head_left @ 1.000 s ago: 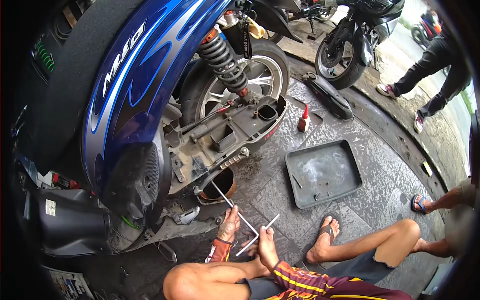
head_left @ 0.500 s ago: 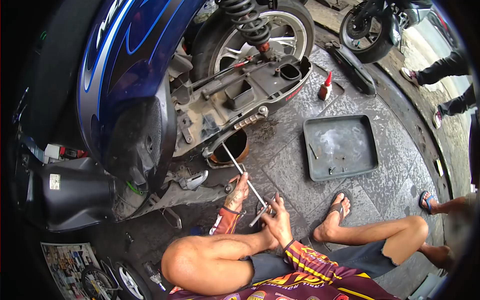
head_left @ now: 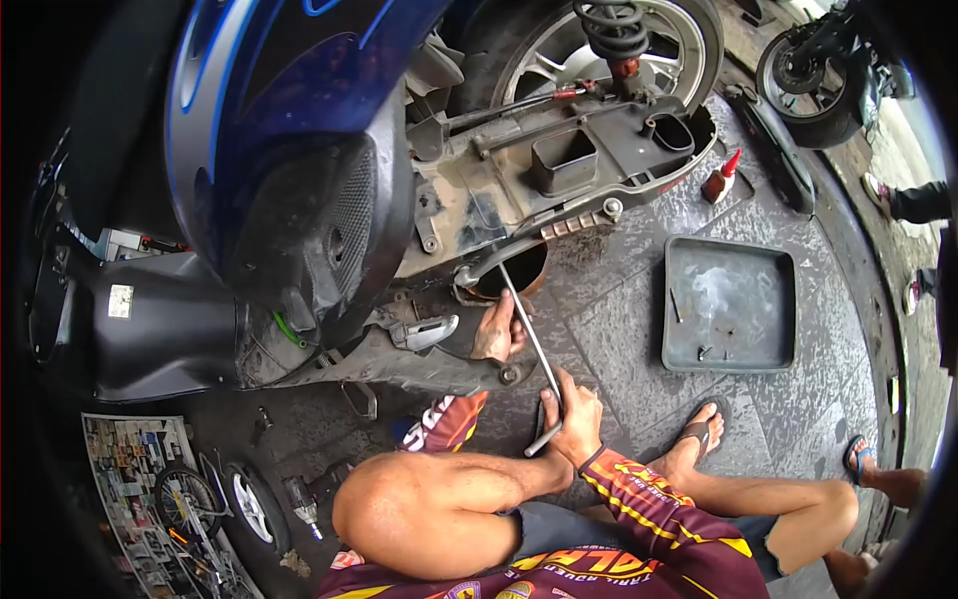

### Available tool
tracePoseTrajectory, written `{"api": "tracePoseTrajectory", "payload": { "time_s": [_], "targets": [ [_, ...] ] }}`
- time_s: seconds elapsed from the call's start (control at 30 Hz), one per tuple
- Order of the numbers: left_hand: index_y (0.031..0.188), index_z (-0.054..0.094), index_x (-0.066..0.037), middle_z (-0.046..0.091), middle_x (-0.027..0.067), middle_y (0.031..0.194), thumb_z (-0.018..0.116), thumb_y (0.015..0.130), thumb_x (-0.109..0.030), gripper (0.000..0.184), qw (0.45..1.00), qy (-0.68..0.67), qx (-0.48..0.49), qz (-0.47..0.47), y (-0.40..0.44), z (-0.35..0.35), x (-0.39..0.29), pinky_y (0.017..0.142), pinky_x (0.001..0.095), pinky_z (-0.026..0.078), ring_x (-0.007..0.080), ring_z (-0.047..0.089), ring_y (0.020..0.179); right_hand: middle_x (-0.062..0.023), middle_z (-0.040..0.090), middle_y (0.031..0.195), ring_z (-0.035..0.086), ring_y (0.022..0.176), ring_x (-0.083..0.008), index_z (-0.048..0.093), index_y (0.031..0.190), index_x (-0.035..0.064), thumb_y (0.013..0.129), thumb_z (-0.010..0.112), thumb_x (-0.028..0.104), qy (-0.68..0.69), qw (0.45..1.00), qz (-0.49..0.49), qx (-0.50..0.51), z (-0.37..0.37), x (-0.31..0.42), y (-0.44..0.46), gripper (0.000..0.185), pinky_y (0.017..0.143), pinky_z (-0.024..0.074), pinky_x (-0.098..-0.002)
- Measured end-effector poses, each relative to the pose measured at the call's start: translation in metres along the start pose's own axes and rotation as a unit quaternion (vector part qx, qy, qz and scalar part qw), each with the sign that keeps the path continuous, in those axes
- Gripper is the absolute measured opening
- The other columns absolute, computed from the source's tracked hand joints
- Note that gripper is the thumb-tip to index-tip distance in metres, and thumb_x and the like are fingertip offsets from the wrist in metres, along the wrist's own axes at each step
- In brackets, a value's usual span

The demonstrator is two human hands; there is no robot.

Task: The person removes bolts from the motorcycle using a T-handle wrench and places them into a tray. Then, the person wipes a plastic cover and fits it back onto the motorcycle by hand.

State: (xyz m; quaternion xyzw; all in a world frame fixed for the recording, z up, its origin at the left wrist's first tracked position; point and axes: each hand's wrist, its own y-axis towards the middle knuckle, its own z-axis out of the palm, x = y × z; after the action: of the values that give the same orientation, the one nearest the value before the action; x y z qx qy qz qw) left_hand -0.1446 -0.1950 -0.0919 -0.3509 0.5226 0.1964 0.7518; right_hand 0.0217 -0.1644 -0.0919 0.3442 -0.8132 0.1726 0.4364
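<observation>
A long metal T-handle wrench point(head_left: 539, 347) slants up from my lap side toward the scooter's underside. My right hand point(head_left: 576, 417) is closed around its lower end, with the handle bar poking out below the fingers. Its far tip disappears by the frame, above a round rusty-rimmed container point(head_left: 529, 280). My left hand point(head_left: 496, 331) is close to the upper shaft, fingers curled. Whether it touches the shaft or holds something small is hidden. Over both hands lies the stripped grey-brown underbody point(head_left: 499, 200) of the blue scooter point(head_left: 299, 90), with a ribbed metal lever along its edge.
Right of my hands, a grey tray point(head_left: 731, 361) holds a thin rod and small parts. A red-capped bottle point(head_left: 720, 182) stands beyond it. A black panel point(head_left: 130, 344) and a power driver point(head_left: 302, 499) lie left. Another person's foot point(head_left: 860, 457) and a second motorcycle point(head_left: 813, 80) are at right.
My left hand has shifted up along the wrench toward the scooter. My right hand now grips the handle end more tightly. The camera view has swung, so the scene sits further right.
</observation>
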Motion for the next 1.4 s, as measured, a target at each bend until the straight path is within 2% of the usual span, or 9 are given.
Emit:
{"api": "tracePoseTrajectory", "payload": {
  "time_s": [0.1, 0.23, 0.37, 0.53, 0.7, 0.93, 1.1, 1.23, 1.4],
  "targets": [
    [0.081, 0.056, -0.009, 0.051, 0.0001, 0.062, 0.049, 0.096, -0.042, 0.037, 0.997, -0.070, 0.015, 0.031, 0.025, -0.001, 0.012, 0.048, 0.0231, 0.037, 0.0093, 0.046, 0.053, -0.0229, 0.063, 0.083, 0.055, 0.072, -0.0361, 0.058, 0.117, 0.0015, 0.084, 0.056, 0.017, 0.066, 0.998, 0.006, 0.006, 0.004, -0.003, 0.001, 0.037, 0.073, 0.0405, -0.0408],
    [0.077, 0.054, -0.009, 0.054, 0.0048, 0.065, 0.043, 0.097, -0.046, 0.044, 0.998, -0.035, 0.029, 0.038, 0.031, -0.001, 0.008, 0.053, 0.0265, 0.039, 0.0129, 0.048, 0.056, -0.0198, 0.065, 0.096, 0.059, 0.099, -0.0330, 0.057, 0.119, -0.0033, 0.083, 0.055, 0.018, 0.291, 0.948, 0.126, 0.002, 0.021, -0.008, -0.009, 0.043, 0.108, 0.0241, -0.0396],
    [0.081, 0.056, -0.005, 0.055, 0.0080, 0.071, 0.047, 0.095, -0.036, 0.035, 0.985, 0.097, 0.071, 0.121, 0.002, 0.005, -0.047, 0.057, 0.0271, 0.042, 0.0163, 0.051, 0.062, -0.0218, 0.062, 0.109, 0.055, 0.108, -0.0340, 0.056, 0.122, -0.0024, 0.086, 0.053, 0.025, 0.307, 0.943, 0.111, 0.068, 0.012, -0.012, -0.009, 0.045, 0.106, 0.0271, -0.0397],
    [0.095, 0.061, 0.006, 0.058, 0.0168, 0.085, 0.057, 0.088, -0.014, 0.022, 0.748, 0.385, 0.440, 0.315, -0.092, 0.059, -0.210, 0.068, 0.0293, 0.050, 0.0256, 0.061, 0.076, -0.0170, 0.060, 0.108, 0.051, 0.104, -0.0282, 0.051, 0.127, -0.0030, 0.086, 0.051, 0.020, 0.240, 0.966, 0.059, 0.078, 0.000, 0.000, 0.001, 0.047, 0.103, 0.0258, -0.0374],
    [0.092, 0.056, -0.002, 0.056, 0.0079, 0.080, 0.054, 0.092, -0.020, 0.018, 0.669, 0.424, 0.523, 0.314, -0.094, 0.082, -0.208, 0.047, 0.0202, 0.036, 0.0142, 0.052, 0.059, -0.0208, 0.059, 0.114, 0.049, 0.114, -0.0338, 0.048, 0.129, -0.0012, 0.089, 0.050, 0.014, 0.076, 0.989, 0.088, 0.091, 0.019, -0.006, -0.010, 0.043, 0.109, 0.0148, -0.0443],
    [0.106, 0.066, -0.006, 0.067, 0.0112, 0.099, 0.049, 0.097, -0.036, 0.036, 0.779, 0.503, 0.374, -0.028, -0.134, 0.087, -0.233, 0.079, 0.0315, 0.050, 0.0236, 0.063, 0.089, -0.0237, 0.059, 0.098, 0.049, 0.111, -0.0397, 0.040, 0.137, 0.0057, 0.089, 0.056, 0.018, -0.040, 0.987, 0.043, 0.148, 0.006, -0.003, -0.008, 0.052, 0.106, 0.0149, -0.0507],
    [0.109, 0.061, -0.003, 0.064, 0.0129, 0.101, 0.049, 0.094, -0.029, 0.033, 0.870, 0.359, 0.336, 0.029, -0.120, 0.053, -0.196, 0.077, 0.0305, 0.049, 0.0234, 0.062, 0.091, -0.0310, 0.059, 0.103, 0.049, 0.115, -0.0425, 0.031, 0.143, 0.0114, 0.087, 0.058, 0.026, -0.031, 0.981, 0.042, 0.184, -0.006, 0.000, -0.008, 0.064, 0.106, 0.0160, -0.0552],
    [0.112, 0.058, 0.000, 0.063, 0.0142, 0.102, 0.050, 0.092, -0.023, 0.032, 0.995, 0.025, 0.096, 0.006, -0.051, 0.009, -0.111, 0.076, 0.0297, 0.048, 0.0231, 0.060, 0.092, -0.0233, 0.062, 0.090, 0.054, 0.102, -0.0378, 0.033, 0.143, 0.0124, 0.086, 0.058, 0.025, -0.048, 0.987, 0.022, 0.155, 0.000, -0.008, -0.008, 0.064, 0.100, 0.0212, -0.0538],
    [0.116, 0.054, 0.003, 0.060, 0.0158, 0.103, 0.050, 0.089, -0.016, 0.033, 0.920, -0.388, -0.015, -0.059, 0.093, -0.045, -0.022, 0.073, 0.0288, 0.046, 0.0228, 0.058, 0.093, -0.0104, 0.059, 0.074, 0.057, 0.076, -0.0290, 0.025, 0.147, 0.0102, 0.086, 0.058, 0.018, -0.090, 0.986, -0.027, 0.139, -0.017, -0.008, 0.000, 0.069, 0.085, 0.0359, -0.0431]
  ]
}}
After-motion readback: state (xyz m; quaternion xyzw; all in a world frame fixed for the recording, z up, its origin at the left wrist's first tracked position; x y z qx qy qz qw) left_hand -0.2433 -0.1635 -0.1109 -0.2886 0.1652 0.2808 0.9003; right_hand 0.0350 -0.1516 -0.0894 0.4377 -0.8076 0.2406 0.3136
